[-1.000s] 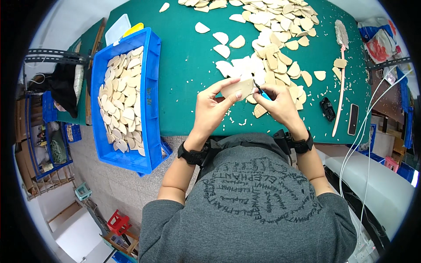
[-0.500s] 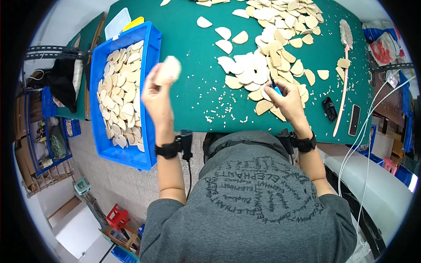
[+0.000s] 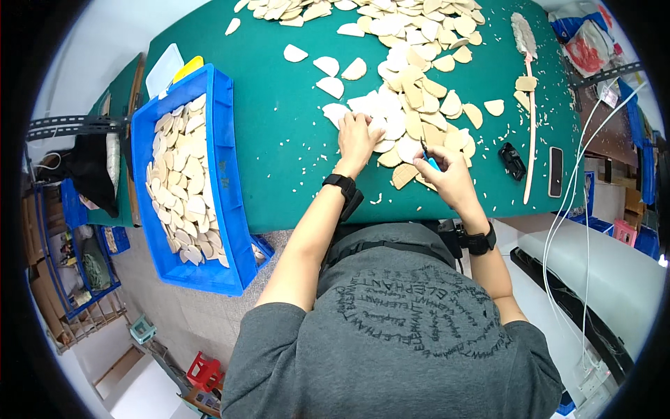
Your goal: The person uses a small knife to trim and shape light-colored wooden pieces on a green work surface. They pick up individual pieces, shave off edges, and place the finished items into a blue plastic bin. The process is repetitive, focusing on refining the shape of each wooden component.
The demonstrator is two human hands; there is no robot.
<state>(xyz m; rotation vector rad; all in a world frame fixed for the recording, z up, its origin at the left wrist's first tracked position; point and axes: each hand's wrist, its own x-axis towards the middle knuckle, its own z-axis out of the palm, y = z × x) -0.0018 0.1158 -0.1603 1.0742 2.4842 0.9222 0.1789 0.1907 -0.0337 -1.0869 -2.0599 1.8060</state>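
"Green table (image 3: 265,133): what's at its left?"
"A blue crate (image 3: 229,181) of flat, half-round beige pieces (image 3: 174,174)."
"The hands?"
"Left hand (image 3: 358,142) touching paler pieces (image 3: 380,105), grip unclear; right hand (image 3: 453,177) clasping a blue-handled tool (image 3: 433,164); duster (image 3: 532,129) farther right."

Looks bright and even around the left hand (image 3: 358,143) and right hand (image 3: 450,176), with soft, faint shadows. Washes nearly to white on pale pieces (image 3: 395,125) just beside the left hand. Renders both hands fairly crisp. Bows the blue bin (image 3: 225,164) to their left, softens farther out, blackens at both far sides. Glares in one spot far right.
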